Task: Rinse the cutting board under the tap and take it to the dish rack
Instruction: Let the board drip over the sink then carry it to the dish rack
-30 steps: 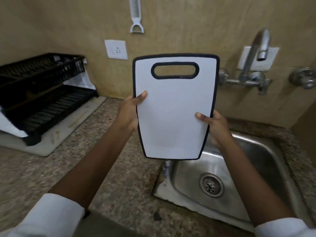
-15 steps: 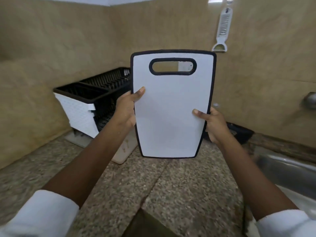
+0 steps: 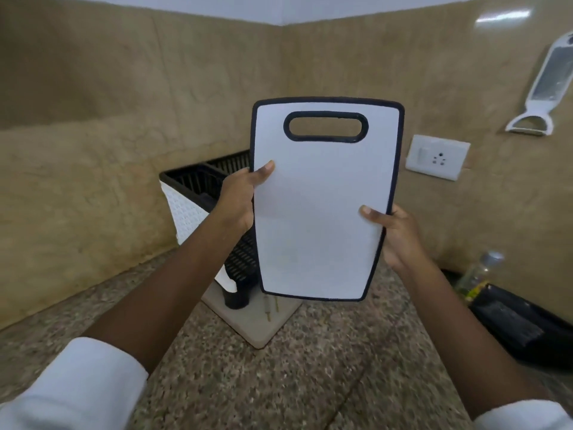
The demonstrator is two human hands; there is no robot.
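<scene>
Both hands hold the white plastic cutting board with a dark rim (image 3: 322, 212) upright above the speckled granite counter (image 3: 310, 367), just before the black dish rack (image 3: 198, 181) in the counter's corner. The left hand (image 3: 238, 200) and right hand (image 3: 397, 237) clamp opposite long edges, thumbs across its face. It looks stiff, light and perhaps slippery if wet, so the edges or handle slot suit best.

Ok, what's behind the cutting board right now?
Behind the cutting board stands the black dish rack on a pale mat, in the wall corner. The board, held upright by the left hand and right hand, covers the rack's right part, so its contents cannot be seen.
</scene>
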